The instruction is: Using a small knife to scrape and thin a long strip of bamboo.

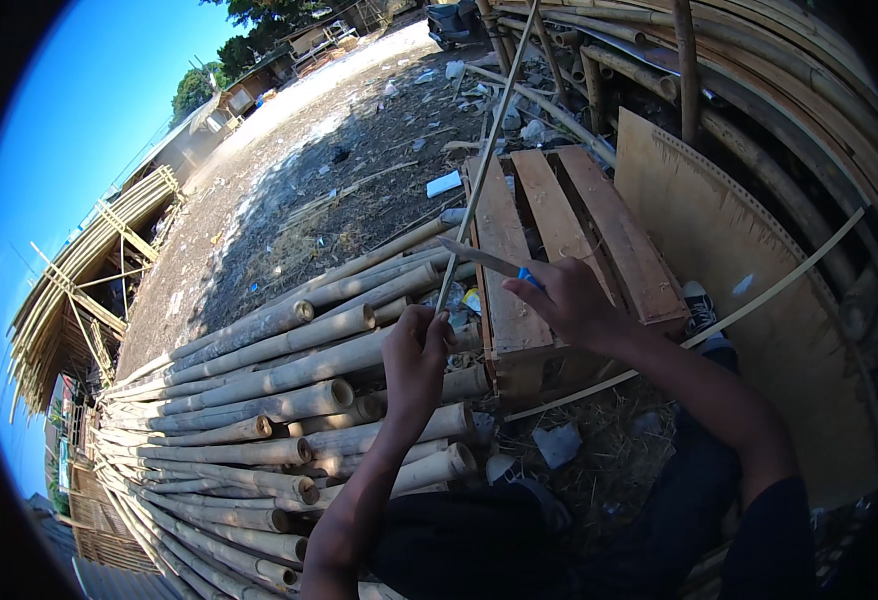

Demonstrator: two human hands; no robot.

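My left hand (415,348) is closed in a fist around the lower end of a long, thin bamboo strip (483,178). The strip rises away from me, past the top edge of the view. In my right hand (571,303) is a knife with a blue handle (529,277). Its pale blade (479,257) points left and crosses the strip just above my left fist; whether it touches the strip, I cannot tell. Beneath my right hand and the knife stands a slatted wooden crate (562,215), with small shavings on its slats.
Bamboo poles (249,380) lie stacked on the left, cut ends toward me. A plywood sheet (704,200) leans at the right, with a loose curved bamboo strip (759,300) across it. More poles (809,180) are racked behind. Scraps litter the ground (359,190) around my feet and beyond.
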